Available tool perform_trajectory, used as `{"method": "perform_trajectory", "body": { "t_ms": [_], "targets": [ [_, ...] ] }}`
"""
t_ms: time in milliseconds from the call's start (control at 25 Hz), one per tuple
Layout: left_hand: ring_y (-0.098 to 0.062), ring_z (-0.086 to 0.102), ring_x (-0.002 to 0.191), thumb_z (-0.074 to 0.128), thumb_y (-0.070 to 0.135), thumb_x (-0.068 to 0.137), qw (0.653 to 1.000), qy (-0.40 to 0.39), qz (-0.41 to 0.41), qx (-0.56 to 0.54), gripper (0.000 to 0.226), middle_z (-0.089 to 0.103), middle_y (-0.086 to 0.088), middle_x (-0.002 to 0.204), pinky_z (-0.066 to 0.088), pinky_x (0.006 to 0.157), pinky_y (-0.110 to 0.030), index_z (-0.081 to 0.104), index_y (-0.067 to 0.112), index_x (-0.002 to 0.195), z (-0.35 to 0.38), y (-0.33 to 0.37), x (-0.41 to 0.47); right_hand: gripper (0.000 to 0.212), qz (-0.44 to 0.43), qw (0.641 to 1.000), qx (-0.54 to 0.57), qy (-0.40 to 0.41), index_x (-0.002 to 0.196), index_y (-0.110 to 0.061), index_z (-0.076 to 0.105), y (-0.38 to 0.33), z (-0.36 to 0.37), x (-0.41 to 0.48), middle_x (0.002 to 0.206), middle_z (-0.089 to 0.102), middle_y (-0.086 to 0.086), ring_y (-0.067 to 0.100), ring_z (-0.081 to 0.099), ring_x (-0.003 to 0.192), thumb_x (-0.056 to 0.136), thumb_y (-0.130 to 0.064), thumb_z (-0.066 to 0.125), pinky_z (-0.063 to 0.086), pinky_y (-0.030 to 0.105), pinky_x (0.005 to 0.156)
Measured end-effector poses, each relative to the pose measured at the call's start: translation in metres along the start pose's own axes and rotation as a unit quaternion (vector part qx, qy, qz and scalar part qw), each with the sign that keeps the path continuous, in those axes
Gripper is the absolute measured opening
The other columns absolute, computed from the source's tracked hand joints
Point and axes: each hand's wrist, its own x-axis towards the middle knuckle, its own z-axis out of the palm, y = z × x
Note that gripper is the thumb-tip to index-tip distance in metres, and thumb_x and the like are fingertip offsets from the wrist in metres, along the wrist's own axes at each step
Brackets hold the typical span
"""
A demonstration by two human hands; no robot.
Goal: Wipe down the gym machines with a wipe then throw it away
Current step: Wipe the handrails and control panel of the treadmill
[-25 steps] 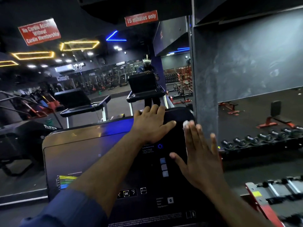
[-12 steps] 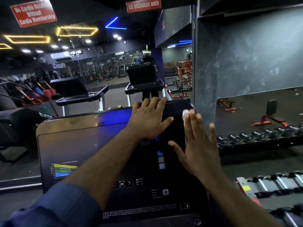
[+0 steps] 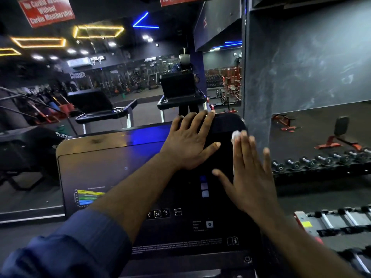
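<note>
A red hanging sign with white lettering [image 3: 47,11] sits at the top left, above yellow hexagonal ceiling light strips [image 3: 98,32] seen in the mirrored wall. Below them, a black treadmill in the mirror [image 3: 100,109] stands beyond the near machine.

The near machine's glossy black treadmill console panel [image 3: 112,173] fills the middle of the view. A small coloured bar chart [image 3: 90,197] glows near its lower left corner. A dark blue shirt sleeve [image 3: 70,253] enters from the bottom left, and its forearm crosses the panel diagonally.

The left hand [image 3: 190,145] lies flat on the panel close to the top edge, fingers [image 3: 202,125] straight and spread, holding nothing, their tips reaching that edge. Lower down, a lit white "OK" button [image 3: 157,214] shows near the bottom edge.

The right hand [image 3: 249,177] is held against the panel's right edge, fingers [image 3: 241,149] straight and slightly fanned rather than curled. The crumpled white wipe [image 3: 236,135] sits under its fingertips, just below the panel's top right corner, and only a small bunch of it shows above them.

Right of the console stands a dark grey marbled pillar [image 3: 259,77]. Beyond it, a row of small black dumbbells on a rack [image 3: 321,161] runs toward the right, with a second rack of chrome-handled dumbbells [image 3: 341,221] lower down.
</note>
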Motion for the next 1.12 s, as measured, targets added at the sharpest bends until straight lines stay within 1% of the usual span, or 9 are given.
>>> {"method": "perform_trajectory", "body": {
  "t_ms": [160,320,400,520,680,760,880,1000,1120],
  "targets": [
    [-0.027,0.018,0.158,0.020,0.071,0.098,1.000,0.004,0.005,0.008,0.087,0.015,0.001,0.175,0.012,0.127,-0.052,0.005,0.022,0.169,0.007,0.002,-0.005,0.101,-0.029,0.999,-0.033,0.005,0.165,-0.007,-0.007,-0.001,-0.008,0.028,0.173,-0.015,0.012,0.026,-0.010,0.161,0.099,-0.079,0.020,0.003,0.054,0.130],
    [-0.032,0.002,0.163,0.028,0.069,0.102,0.999,0.040,0.001,0.021,0.088,0.002,-0.005,0.177,0.005,0.129,-0.059,0.004,0.018,0.169,0.017,0.008,-0.021,0.098,-0.050,0.997,-0.030,-0.048,0.164,-0.004,0.017,0.009,0.045,-0.120,0.174,0.006,0.014,0.033,0.012,0.160,0.100,-0.077,0.032,0.021,0.058,0.126],
    [-0.033,-0.004,0.163,0.036,0.063,0.105,0.997,0.061,0.039,0.012,0.085,-0.001,-0.009,0.177,0.006,0.129,-0.061,0.007,0.015,0.169,0.034,0.020,-0.051,0.097,-0.069,0.995,-0.011,-0.072,0.163,-0.006,0.024,0.014,0.061,-0.186,0.175,0.010,0.010,0.034,0.020,0.159,0.099,-0.078,0.034,0.023,0.056,0.125],
    [-0.030,0.004,0.163,0.044,0.056,0.107,0.993,0.061,0.104,0.008,0.078,0.006,-0.007,0.177,0.009,0.130,-0.058,0.017,0.016,0.168,0.072,0.053,-0.120,0.092,-0.087,0.994,-0.042,-0.055,0.165,-0.010,0.020,0.018,0.054,-0.159,0.175,0.008,0.008,0.030,0.018,0.159,0.101,-0.076,0.031,0.017,0.057,0.127],
    [-0.030,0.014,0.162,0.051,0.043,0.108,0.993,0.095,0.032,-0.063,0.067,0.019,-0.011,0.175,0.011,0.130,-0.054,0.032,0.012,0.164,0.101,0.092,-0.178,0.091,-0.088,0.993,-0.061,-0.047,0.167,-0.012,0.003,0.021,0.031,-0.082,0.175,-0.001,0.008,0.027,0.005,0.161,0.103,-0.074,0.023,0.003,0.057,0.129],
    [-0.031,0.017,0.161,0.055,0.041,0.106,0.990,0.099,0.021,-0.102,0.066,0.022,-0.012,0.173,0.014,0.130,-0.054,0.038,0.011,0.162,0.113,0.107,-0.205,0.093,-0.139,0.986,-0.061,-0.064,0.167,-0.012,0.007,0.035,0.049,-0.126,0.175,0.001,0.008,0.028,0.007,0.161,0.102,-0.075,0.027,0.008,0.057,0.129],
    [-0.032,0.025,0.159,0.063,0.040,0.102,0.988,0.056,0.042,-0.137,0.065,0.027,-0.011,0.171,0.024,0.128,-0.054,0.047,0.012,0.158,0.135,0.130,-0.268,0.092,-0.232,0.961,-0.058,-0.142,0.166,-0.017,0.017,0.068,0.079,-0.232,0.175,0.008,0.000,0.024,0.024,0.158,0.100,-0.078,0.034,0.013,0.052,0.129],
    [-0.032,0.045,0.142,0.062,0.041,0.101,0.982,0.032,-0.049,-0.178,0.049,0.042,-0.008,0.158,0.037,0.118,-0.052,0.059,0.018,0.144,0.143,0.141,-0.318,0.085,-0.304,0.933,-0.073,-0.180,0.166,-0.027,0.020,0.085,0.080,-0.238,0.173,0.015,-0.011,0.013,0.026,0.157,0.099,-0.077,0.037,0.005,0.043,0.130],
    [-0.028,0.052,0.125,0.060,0.037,0.101,0.939,0.066,-0.205,-0.267,0.035,0.056,-0.007,0.134,0.043,0.109,-0.044,0.065,0.013,0.127,0.134,0.142,-0.332,0.084,-0.362,0.908,-0.073,-0.200,0.167,-0.030,0.017,0.092,0.068,-0.204,0.173,0.013,-0.013,0.008,0.019,0.158,0.100,-0.076,0.037,0.008,0.041,0.130]
  ]
}}
